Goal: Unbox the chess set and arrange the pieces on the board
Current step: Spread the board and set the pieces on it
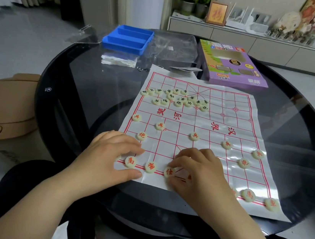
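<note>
- Two grips work the near edge of the xiangqi board point(169, 141), a thin creased sheet spread on the round glass table point(88, 90).
- The left grip point(107, 157) lies palm down on the sheet's near-left corner. Its fingers are relaxed and arched over the red horse piece point(130, 162), and the thumb is on the near margin. It clasps nothing I can see and is probably pinning the light sheet flat.
- The right grip point(202, 171) bends at the wrist, and its curled fingertips pinch the red advisor piece point(169, 171). It is likely seating that piece on its back-rank point, just right of the red elephant piece point(151, 167).
- The rest of the middle back rank is hidden under that grip.
- Farther out, the red soldiers point(194, 136) and red cannons point(244, 163) stand spaced on their own intersections, so the near side looks nearly set.
- The black pieces point(177, 99) lie in a loose cluster on the far-left part of the board and are not yet sorted.
- The purple box point(237, 67) and the blue tray point(127, 39) sit at the far side of the table, apparently set aside to keep the playing area free.
</note>
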Demonstrator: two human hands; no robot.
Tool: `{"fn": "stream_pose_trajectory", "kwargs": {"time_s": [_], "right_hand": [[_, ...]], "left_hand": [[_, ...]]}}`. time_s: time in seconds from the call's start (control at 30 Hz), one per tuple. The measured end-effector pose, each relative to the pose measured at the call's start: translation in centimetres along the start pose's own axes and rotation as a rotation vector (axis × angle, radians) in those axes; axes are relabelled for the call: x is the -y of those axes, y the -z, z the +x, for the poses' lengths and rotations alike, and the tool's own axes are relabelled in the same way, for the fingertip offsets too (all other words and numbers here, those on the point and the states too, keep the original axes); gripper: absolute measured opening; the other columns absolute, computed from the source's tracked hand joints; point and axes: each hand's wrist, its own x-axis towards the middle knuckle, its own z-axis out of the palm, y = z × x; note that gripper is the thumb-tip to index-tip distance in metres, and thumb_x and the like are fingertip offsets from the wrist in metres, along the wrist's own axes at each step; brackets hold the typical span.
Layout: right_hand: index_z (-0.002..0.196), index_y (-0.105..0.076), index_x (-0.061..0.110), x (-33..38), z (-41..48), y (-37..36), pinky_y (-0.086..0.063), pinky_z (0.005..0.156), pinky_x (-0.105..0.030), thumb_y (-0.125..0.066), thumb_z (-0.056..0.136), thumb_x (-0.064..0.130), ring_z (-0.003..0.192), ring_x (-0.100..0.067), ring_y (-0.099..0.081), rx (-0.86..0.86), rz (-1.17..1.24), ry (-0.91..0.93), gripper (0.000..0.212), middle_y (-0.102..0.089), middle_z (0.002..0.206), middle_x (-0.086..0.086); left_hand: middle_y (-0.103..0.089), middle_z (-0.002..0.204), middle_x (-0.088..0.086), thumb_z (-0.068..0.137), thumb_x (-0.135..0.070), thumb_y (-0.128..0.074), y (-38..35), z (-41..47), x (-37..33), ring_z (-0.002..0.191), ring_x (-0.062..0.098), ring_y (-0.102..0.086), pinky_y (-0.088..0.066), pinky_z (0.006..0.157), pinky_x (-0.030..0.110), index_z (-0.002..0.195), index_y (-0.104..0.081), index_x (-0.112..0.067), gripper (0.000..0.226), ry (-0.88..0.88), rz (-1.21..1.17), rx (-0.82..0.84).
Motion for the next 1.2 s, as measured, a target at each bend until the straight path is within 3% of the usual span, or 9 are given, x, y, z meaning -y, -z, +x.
{"fn": "stream_pose_trajectory", "kwargs": {"time_s": [0.2,0.33,0.4,0.6,0.67,0.87,1.03,1.1,1.2], "right_hand": [[0.075,-0.071,0.024,-1.4,-0.3,1.2,-0.039,0.061,-0.028,-0.063,0.054,0.041,0.070,-0.024,-0.065,-0.035,0.010,0.001,0.028,-0.070,0.079,0.006],[0.093,-0.071,0.023,-3.0,-1.1,3.2,-0.033,0.085,-0.036,-0.075,0.069,0.034,0.100,-0.019,-0.048,0.105,0.143,-0.121,0.027,-0.064,0.104,0.008],[0.098,-0.069,0.025,-3.7,-1.8,2.9,-0.031,0.088,-0.032,-0.072,0.072,0.038,0.098,-0.010,-0.037,0.098,0.156,-0.076,0.029,-0.059,0.106,0.013],[0.076,-0.069,0.027,-2.8,-2.2,1.7,-0.039,0.063,-0.025,-0.063,0.055,0.041,0.073,-0.018,-0.060,0.008,0.028,-0.052,0.026,-0.068,0.080,0.010],[0.074,-0.069,0.029,-2.6,-2.0,1.6,-0.038,0.059,-0.022,-0.061,0.055,0.044,0.071,-0.017,-0.061,-0.013,0.003,-0.032,0.025,-0.067,0.079,0.012],[0.070,-0.069,0.030,-2.8,-1.8,1.4,-0.035,0.053,-0.021,-0.063,0.051,0.035,0.066,-0.018,-0.062,-0.015,0.013,-0.009,0.021,-0.067,0.077,0.012],[0.087,-0.071,0.025,-3.0,-2.0,2.0,-0.038,0.065,-0.027,-0.066,0.059,0.034,0.078,-0.021,-0.062,0.003,0.053,-0.037,0.029,-0.069,0.087,0.008],[0.106,-0.065,0.024,-3.6,-1.9,2.9,-0.032,0.086,-0.029,-0.070,0.073,0.029,0.099,-0.015,-0.049,-0.006,0.136,-0.105,0.033,-0.061,0.106,0.011],[0.110,-0.063,0.021,-5.5,-2.6,4.5,-0.025,0.090,-0.020,-0.068,0.078,0.018,0.101,-0.005,-0.035,-0.087,0.264,-0.210,0.032,-0.054,0.107,0.015]], "left_hand": [[-0.027,0.101,-0.043,0.053,-0.070,-0.024,-1.2,1.0,-1.5,0.107,-0.019,-0.016,0.000,0.095,0.000,0.114,-0.057,-0.039,0.076,-0.155,0.138,0.008],[-0.032,0.100,-0.040,0.058,-0.068,-0.027,-1.7,1.2,-1.5,0.109,-0.015,-0.021,-0.007,0.097,0.005,0.105,-0.065,-0.033,0.070,-0.175,0.127,-0.009],[-0.034,0.096,-0.041,0.060,-0.066,-0.032,-1.8,1.1,-1.5,0.111,-0.007,-0.028,-0.013,0.095,0.010,0.097,-0.069,-0.029,0.064,-0.175,0.117,-0.033],[-0.036,0.090,-0.040,0.054,-0.064,-0.051,-1.9,1.1,-2.1,0.103,-0.004,-0.036,-0.015,0.091,0.008,0.094,-0.071,-0.026,0.059,-0.120,0.100,-0.069],[-0.036,0.090,-0.040,0.053,-0.069,-0.041,-1.9,1.2,-2.1,0.102,-0.002,-0.037,-0.015,0.091,0.008,0.093,-0.071,-0.027,0.066,-0.131,0.101,-0.077],[-0.036,0.090,-0.042,0.052,-0.067,-0.049,-1.8,1.3,-2.1,0.102,-0.005,-0.037,-0.016,0.090,0.005,0.096,-0.070,-0.029,0.062,-0.123,0.102,-0.073],[-0.032,0.095,-0.044,0.046,-0.072,-0.045,-1.9,1.2,-2.2,0.105,-0.009,-0.032,-0.011,0.091,0.001,0.105,-0.065,-0.031,0.074,-0.095,0.098,-0.065],[-0.032,0.098,-0.044,0.044,-0.079,-0.037,-1.9,1.0,-2.2,0.109,-0.007,-0.033,-0.011,0.092,0.002,0.107,-0.064,-0.031,0.083,-0.082,0.087,-0.093],[-0.039,0.101,-0.042,0.047,-0.094,-0.025,-1.6,0.8,-1.9,0.108,-0.011,-0.035,-0.015,0.094,0.007,0.102,-0.062,-0.036,0.087,-0.099,0.026,-0.139]]}}
